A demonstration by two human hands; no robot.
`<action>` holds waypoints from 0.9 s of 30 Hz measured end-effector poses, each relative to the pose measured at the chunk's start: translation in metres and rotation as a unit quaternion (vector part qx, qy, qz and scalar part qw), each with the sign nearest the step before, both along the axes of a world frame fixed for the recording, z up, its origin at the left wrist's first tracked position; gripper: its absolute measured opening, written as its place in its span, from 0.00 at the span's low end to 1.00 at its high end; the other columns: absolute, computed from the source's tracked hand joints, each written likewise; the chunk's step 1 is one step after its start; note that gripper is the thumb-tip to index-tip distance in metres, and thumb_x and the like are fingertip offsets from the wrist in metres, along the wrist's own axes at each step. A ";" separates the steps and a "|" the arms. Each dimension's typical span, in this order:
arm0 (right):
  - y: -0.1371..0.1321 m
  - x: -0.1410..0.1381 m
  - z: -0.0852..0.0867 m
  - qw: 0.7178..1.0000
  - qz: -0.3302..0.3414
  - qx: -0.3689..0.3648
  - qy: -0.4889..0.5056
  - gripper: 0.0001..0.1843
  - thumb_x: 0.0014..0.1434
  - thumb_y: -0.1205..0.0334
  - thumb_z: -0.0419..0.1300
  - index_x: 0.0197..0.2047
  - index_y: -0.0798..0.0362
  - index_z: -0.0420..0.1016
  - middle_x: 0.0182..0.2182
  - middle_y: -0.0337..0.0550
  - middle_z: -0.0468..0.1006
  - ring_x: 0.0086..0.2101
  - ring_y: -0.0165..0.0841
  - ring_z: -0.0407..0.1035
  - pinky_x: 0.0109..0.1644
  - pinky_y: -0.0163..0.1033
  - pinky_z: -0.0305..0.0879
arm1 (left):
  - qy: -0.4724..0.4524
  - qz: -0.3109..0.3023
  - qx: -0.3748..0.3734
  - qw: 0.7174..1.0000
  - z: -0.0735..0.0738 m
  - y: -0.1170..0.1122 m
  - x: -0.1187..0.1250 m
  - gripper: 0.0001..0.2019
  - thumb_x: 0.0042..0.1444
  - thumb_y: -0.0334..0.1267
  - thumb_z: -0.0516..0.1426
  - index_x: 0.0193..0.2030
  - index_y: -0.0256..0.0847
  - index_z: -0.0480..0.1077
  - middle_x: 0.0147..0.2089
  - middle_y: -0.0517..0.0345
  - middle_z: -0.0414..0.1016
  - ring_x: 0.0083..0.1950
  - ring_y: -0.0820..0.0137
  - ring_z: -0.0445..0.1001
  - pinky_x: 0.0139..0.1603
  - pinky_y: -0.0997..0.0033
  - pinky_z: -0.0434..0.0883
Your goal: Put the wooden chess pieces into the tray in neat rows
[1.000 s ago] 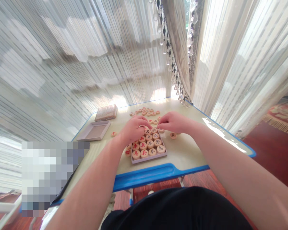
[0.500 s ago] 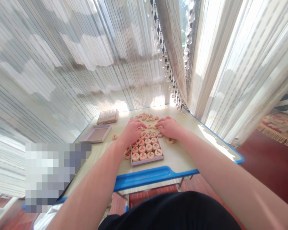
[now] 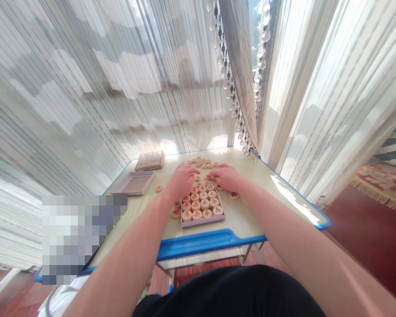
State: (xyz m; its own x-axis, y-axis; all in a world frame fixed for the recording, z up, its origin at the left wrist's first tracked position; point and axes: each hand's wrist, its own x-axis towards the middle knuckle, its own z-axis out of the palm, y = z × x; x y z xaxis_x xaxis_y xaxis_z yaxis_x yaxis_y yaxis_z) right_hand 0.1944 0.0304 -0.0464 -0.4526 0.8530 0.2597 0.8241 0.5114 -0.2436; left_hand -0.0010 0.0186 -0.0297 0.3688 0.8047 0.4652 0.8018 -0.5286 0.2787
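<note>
A shallow box tray (image 3: 203, 222) in front of me holds rows of round wooden Chinese chess pieces (image 3: 195, 205), with red and dark characters facing up. Beyond its far edge, my left hand (image 3: 184, 178) is closed with its fingertips on a Chinese chess piece (image 3: 197, 178). Opposite it, my right hand (image 3: 227, 175) pinches another piece (image 3: 207, 177) between thumb and fingers, just above the far rows. Loose pieces lie by the tray: one at its left side (image 3: 176, 213), one to the right (image 3: 234, 195). My left hand and forearm hide part of the tray's left side.
Several more pieces (image 3: 203, 162) are clustered farther back on the table (image 3: 251, 215). At the left are an open, shallow box half (image 3: 135, 184) and a closed box (image 3: 150, 160). One piece (image 3: 159, 189) lies alone. Curtains (image 3: 171, 101) hang behind the table.
My right hand has moved left with a piece, toward the tray's far middle. My left hand stays close to the same spot. The view has shifted slightly.
</note>
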 end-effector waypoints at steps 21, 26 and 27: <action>-0.002 0.018 0.001 0.993 -0.114 0.005 0.032 0.12 0.54 0.58 0.56 0.40 0.51 0.75 0.38 0.47 0.74 0.43 0.40 0.62 0.46 0.40 0.59 | 0.000 0.025 0.000 1.000 -0.001 0.000 -0.005 0.19 0.51 0.28 0.45 0.42 0.40 0.73 0.45 0.56 0.74 0.52 0.65 0.67 0.56 0.63 0.64; -0.003 0.014 0.001 0.995 -0.100 0.013 0.016 0.11 0.53 0.56 0.57 0.36 0.50 0.76 0.36 0.46 0.75 0.40 0.39 0.63 0.45 0.40 0.59 | 0.006 0.014 0.006 1.000 0.002 -0.004 -0.002 0.18 0.52 0.29 0.45 0.41 0.40 0.74 0.44 0.55 0.75 0.51 0.65 0.68 0.55 0.63 0.65; -0.003 0.013 0.001 0.995 -0.093 0.009 0.020 0.11 0.53 0.56 0.57 0.36 0.50 0.76 0.36 0.45 0.75 0.40 0.39 0.63 0.45 0.40 0.59 | 0.007 0.013 0.005 1.000 0.002 -0.005 -0.001 0.18 0.52 0.29 0.45 0.41 0.40 0.74 0.43 0.55 0.75 0.50 0.65 0.68 0.54 0.63 0.65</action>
